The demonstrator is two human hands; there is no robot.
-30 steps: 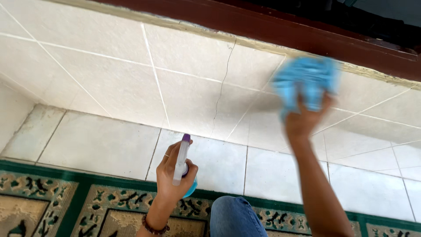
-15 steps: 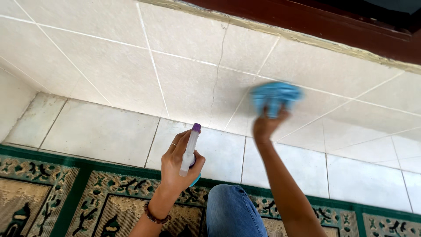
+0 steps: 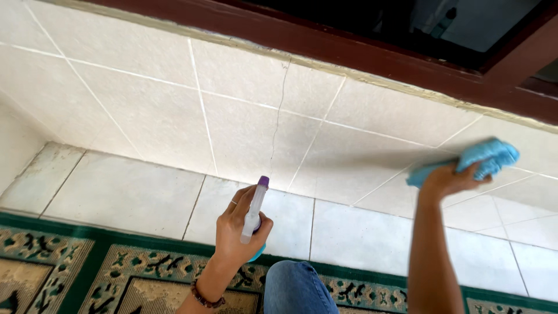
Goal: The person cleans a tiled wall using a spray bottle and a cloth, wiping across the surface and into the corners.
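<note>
One package is seen: a slim spray bottle (image 3: 254, 213), white in the body with a purple tip and a patch of blue at its base, held upright before the pale tiled wall (image 3: 145, 110), near its lower edge. No label, sign or screen is seen.

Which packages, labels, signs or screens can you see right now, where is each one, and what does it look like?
Spray bottle: the only package in view, held upright in the left hand at lower centre, above the green patterned carpet; slim white body, purple tip, a bit of blue below the palm. No label readable.
No signs or screens visible.
Blue cloth: not a package; the right hand presses it on the tiled wall, at right.
</note>
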